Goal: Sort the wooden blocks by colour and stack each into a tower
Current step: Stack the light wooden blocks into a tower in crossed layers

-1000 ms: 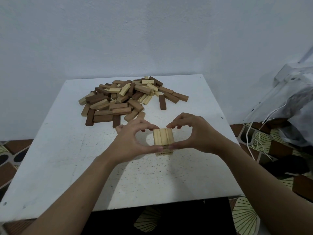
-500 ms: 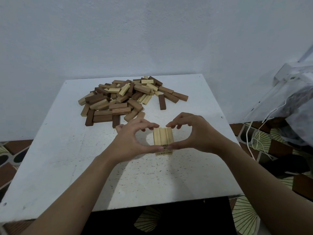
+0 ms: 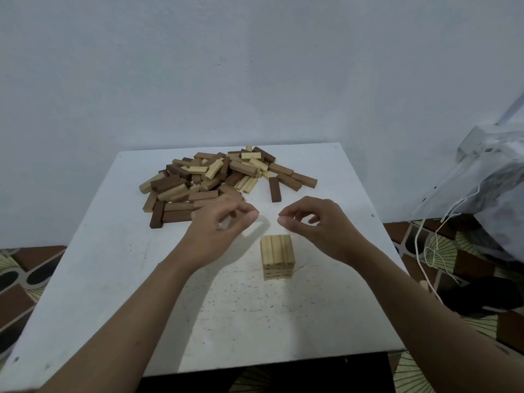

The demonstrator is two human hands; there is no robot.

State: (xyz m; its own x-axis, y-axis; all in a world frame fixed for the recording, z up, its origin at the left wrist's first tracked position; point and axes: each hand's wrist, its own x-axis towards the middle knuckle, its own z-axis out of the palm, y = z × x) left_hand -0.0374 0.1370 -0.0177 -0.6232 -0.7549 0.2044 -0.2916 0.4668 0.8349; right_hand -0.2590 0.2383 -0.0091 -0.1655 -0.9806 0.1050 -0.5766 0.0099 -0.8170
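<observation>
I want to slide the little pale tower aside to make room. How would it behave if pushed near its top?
The pale tower is loose layers of three blocks each, so a push near the top would probably shift only the top layer. It looks short and squat, so tipping seems unlikely. A low push across the white table should probably move it whole.

No text, label or number can be read anywhere

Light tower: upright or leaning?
Upright. The light tower stands square on the table, layers flush, top three blocks level. Both hands, left and right, are off it.
</observation>
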